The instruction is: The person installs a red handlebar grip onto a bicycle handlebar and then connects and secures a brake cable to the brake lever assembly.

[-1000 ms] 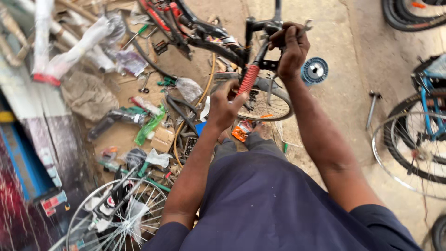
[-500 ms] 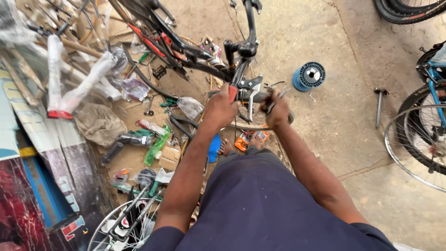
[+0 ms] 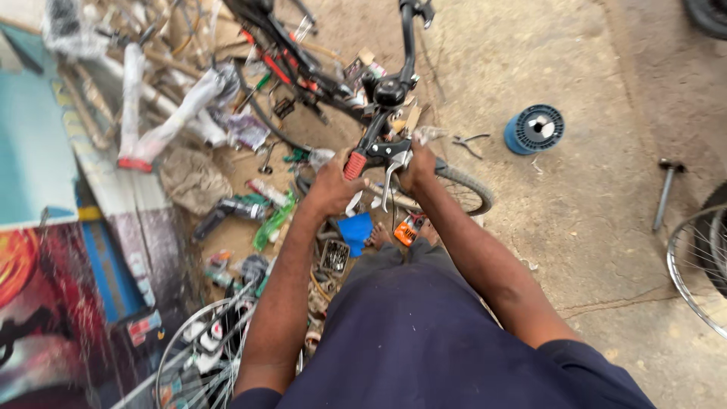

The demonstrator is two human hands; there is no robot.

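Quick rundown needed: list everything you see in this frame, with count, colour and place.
bicycle: one, black and red frame, top centre
handlebar grip: one, red, under left hand
brake lever: one, silver, between the hands
spool: one, blue, on ground, right
hammer: one, dark, far right
pliers: one, dark, beside spool
spoked wheel: one, silver, lower left
left hand: on grip
right hand: at lever

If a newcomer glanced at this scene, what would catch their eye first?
Centre frame, the left hand and right hand meet at a bicycle handlebar with a red grip and silver brake lever. A blue wire spool sits on the ground to the right, and tools and scraps lie scattered to the left.
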